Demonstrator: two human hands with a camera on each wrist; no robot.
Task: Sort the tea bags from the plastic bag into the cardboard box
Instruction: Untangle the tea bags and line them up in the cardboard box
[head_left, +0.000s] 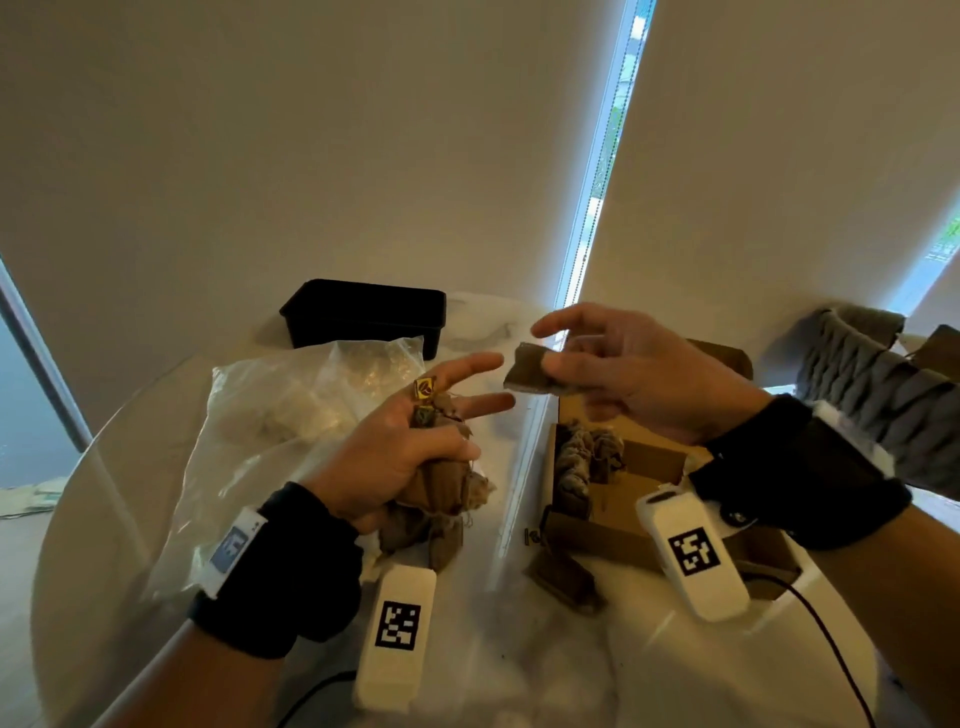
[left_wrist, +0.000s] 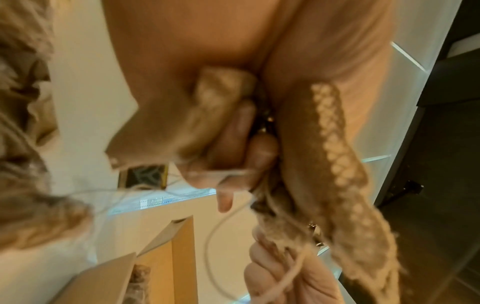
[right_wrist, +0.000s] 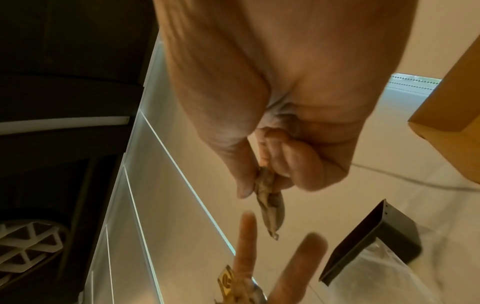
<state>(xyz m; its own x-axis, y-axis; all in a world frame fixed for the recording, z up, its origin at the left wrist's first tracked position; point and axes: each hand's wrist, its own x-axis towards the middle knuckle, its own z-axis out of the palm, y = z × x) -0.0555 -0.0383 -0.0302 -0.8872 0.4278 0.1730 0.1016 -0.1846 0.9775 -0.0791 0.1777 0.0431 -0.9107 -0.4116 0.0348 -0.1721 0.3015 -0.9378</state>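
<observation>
My left hand (head_left: 410, 447) grips a bunch of brown tea bags (head_left: 441, 483) with tangled strings and yellow tags (head_left: 425, 388), held above the table; its index and middle fingers point toward the right hand. My right hand (head_left: 618, 374) pinches a single brown tea bag (head_left: 527, 370) between thumb and fingers, above the far left corner of the open cardboard box (head_left: 613, 535). Several tea bags (head_left: 582, 457) lie inside the box. The clear plastic bag (head_left: 291, 415) lies left of my left hand. In the right wrist view the pinched tea bag (right_wrist: 269, 197) hangs from the fingers.
A black tray (head_left: 363, 312) stands at the back of the round white table (head_left: 519, 665). A loose tea bag (head_left: 563, 577) lies in front of the box. A grey woven basket (head_left: 872, 384) is at the right. A black cable (head_left: 826, 634) runs over the table.
</observation>
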